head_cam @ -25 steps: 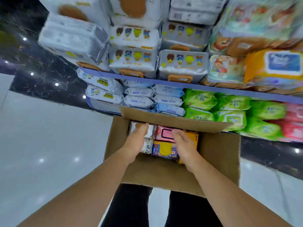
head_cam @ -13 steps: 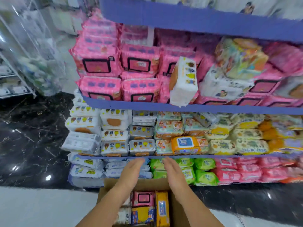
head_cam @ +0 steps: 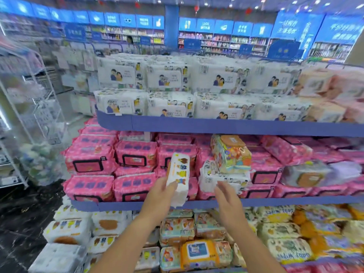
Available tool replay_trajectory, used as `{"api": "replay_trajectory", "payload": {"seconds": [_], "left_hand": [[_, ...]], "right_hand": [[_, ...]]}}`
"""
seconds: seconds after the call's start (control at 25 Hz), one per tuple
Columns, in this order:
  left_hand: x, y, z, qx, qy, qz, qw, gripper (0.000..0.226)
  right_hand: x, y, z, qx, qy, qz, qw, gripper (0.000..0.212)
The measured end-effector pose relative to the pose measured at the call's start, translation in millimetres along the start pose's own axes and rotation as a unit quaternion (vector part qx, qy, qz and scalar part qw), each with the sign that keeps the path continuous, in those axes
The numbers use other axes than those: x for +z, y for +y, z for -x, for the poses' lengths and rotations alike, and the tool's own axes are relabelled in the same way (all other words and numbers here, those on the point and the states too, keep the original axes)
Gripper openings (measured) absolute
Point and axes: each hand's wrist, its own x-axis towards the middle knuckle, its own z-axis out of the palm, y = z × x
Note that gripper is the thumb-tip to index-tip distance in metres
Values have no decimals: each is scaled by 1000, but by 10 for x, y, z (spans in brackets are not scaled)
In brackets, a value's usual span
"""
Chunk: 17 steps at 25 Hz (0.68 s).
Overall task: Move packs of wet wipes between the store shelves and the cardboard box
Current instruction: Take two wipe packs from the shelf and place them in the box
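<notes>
A white pack of wet wipes (head_cam: 180, 170) with small cartoon bears stands on end at the front of the pink-pack shelf (head_cam: 275, 200). My left hand (head_cam: 159, 196) grips its lower left side, thumb across the front. My right hand (head_cam: 226, 200) is open, fingers spread, just below a flat white pack (head_cam: 220, 177) and apart from it. A colourful pack (head_cam: 232, 154) with an orange lid sits tilted on that flat pack. The cardboard box is out of view.
Pink packs (head_cam: 136, 158) fill the middle shelf. White packs crowd the top shelf (head_cam: 216, 126). Below my arms lie mixed packs, one with an orange lid (head_cam: 199, 253). A clear rack (head_cam: 35, 107) stands left over dark floor. A person (head_cam: 130, 44) stands far back.
My view has swung up from the box to the upper shelves. Both hands left the box and rose to the pink shelf, and my left hand took hold of the upright white pack.
</notes>
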Motion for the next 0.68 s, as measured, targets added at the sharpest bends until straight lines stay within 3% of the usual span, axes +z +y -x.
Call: {"api": "replay_trajectory", "payload": {"seconds": [0.12,0.24,0.36,0.44,0.56,0.68], "left_hand": [[148,210,-211,27,48,-56,997,8],[272,209,-443,-1,68,-120,990,25],[383,65,-649,-54,48,-223,972,85],[466,25,-734,-74,62,-268,959,100],[498,57,-786,-81,71,-247,963,94],[318,108,-620,-80,52,-198,975,63]], "right_hand": [[-392,-185,-341,-93,36,80,992,45],[-651,-363,-715,-188,173,198,946,44],[-656,-407,-1097,-98,158,294,938,93],[-561,-388,-1226,-25,108,282,953,117],[-529,-402,-1302,-19,107,250,962,116],[-649,-389,-1156,-41,112,196,973,107]]}}
